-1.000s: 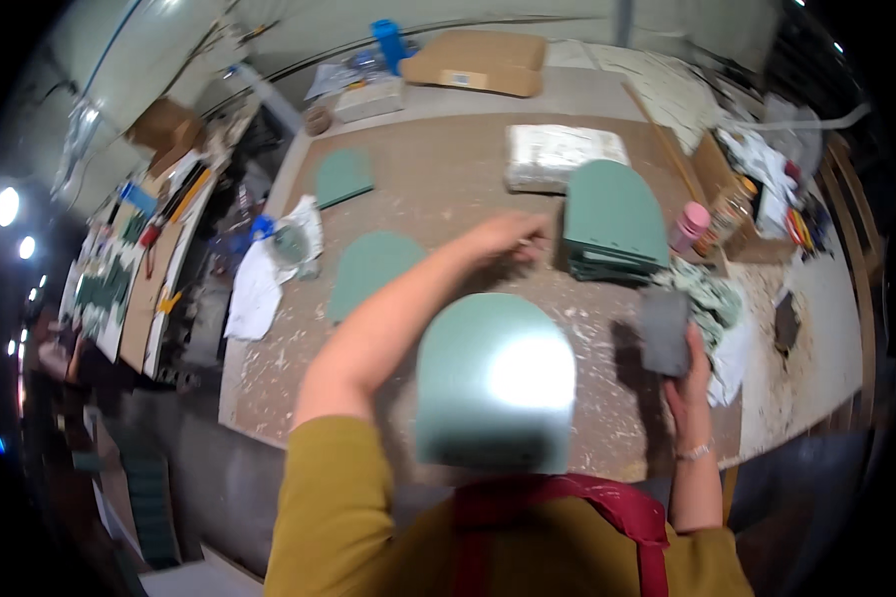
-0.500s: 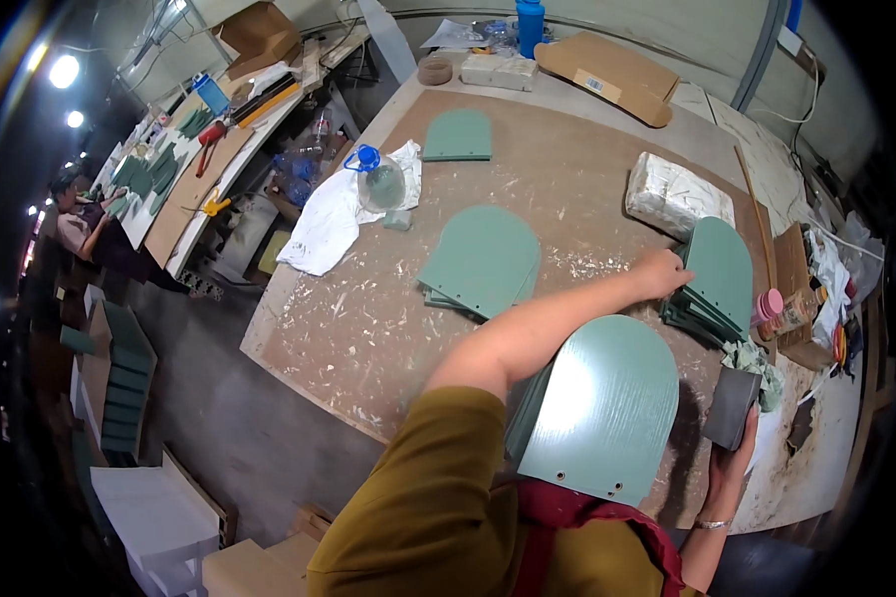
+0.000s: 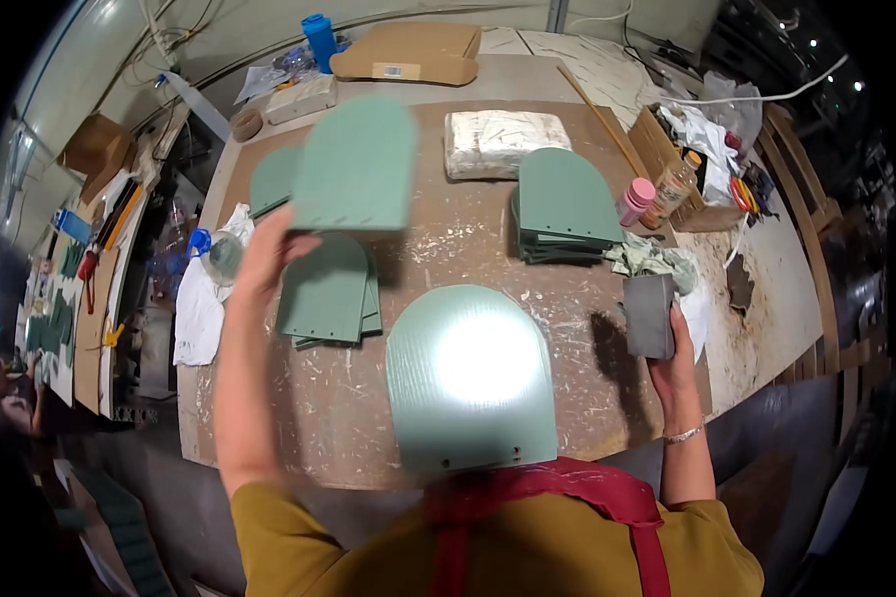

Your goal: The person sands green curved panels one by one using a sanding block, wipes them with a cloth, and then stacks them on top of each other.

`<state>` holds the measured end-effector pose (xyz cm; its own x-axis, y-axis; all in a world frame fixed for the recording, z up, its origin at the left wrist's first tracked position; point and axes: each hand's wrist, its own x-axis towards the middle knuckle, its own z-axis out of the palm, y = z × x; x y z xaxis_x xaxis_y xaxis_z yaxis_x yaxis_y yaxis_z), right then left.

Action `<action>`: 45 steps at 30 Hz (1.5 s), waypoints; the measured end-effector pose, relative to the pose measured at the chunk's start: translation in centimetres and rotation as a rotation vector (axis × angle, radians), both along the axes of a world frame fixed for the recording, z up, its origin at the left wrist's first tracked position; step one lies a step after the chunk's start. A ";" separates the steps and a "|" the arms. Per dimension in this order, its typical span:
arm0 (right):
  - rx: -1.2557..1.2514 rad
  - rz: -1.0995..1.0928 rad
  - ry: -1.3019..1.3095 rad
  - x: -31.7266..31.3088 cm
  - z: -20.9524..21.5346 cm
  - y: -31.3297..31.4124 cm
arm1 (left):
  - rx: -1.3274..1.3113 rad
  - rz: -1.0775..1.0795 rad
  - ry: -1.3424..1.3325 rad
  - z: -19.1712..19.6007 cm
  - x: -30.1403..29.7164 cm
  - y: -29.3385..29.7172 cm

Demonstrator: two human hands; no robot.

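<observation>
While the left hand (image 3: 267, 257) grips a blurred green arched panel (image 3: 356, 164), apparently by its near-left corner, the right hand (image 3: 675, 363) holds a grey block (image 3: 649, 316). Beneath both grips: white-flecked brown tabletop (image 3: 443, 219). Left of them: cluttered side bench (image 3: 68, 370).

Front panel (image 3: 471, 398): green painted-looking face, glossy, with fine grain lines and a bright, mirror-like glare. Raised panel (image 3: 356, 164): green, matt in appearance; fine texture blurred. Right-hand panel stack (image 3: 567, 197): top face smooth, low sheen. Grey block (image 3: 649, 316): matt, non-reflective. Work board (image 3: 448, 224): brown, dull, scuffed, flecked with white. Wrapped block (image 3: 506, 142): white covering, creased and uneven. Flat box (image 3: 405, 55): brown cardboard, matt. Stick (image 3: 602, 119): wood-like. Pink bottle (image 3: 635, 202): smooth plastic. Towel (image 3: 199, 320): soft white cloth, wrinkled. Rag (image 3: 653, 261): crumpled pale-green cloth. Apron (image 3: 567, 488): red cloth. Bracelet (image 3: 684, 435): shiny, silver-coloured, metal-like.
</observation>
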<state>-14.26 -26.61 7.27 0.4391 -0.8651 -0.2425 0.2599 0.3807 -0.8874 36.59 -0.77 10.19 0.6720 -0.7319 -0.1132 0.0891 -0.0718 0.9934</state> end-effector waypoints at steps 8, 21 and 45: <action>-0.007 0.129 -0.040 3.0 0.2 0.6 | 0.194 0.125 0.203 -4.5 1.5 14.6; -0.156 0.248 0.018 1.2 1.1 2.1 | 0.325 0.028 -1.131 5.7 -18.9 1.3; -1.369 0.389 0.311 6.9 4.1 3.2 | 0.432 -0.220 -1.327 4.9 -24.3 -5.8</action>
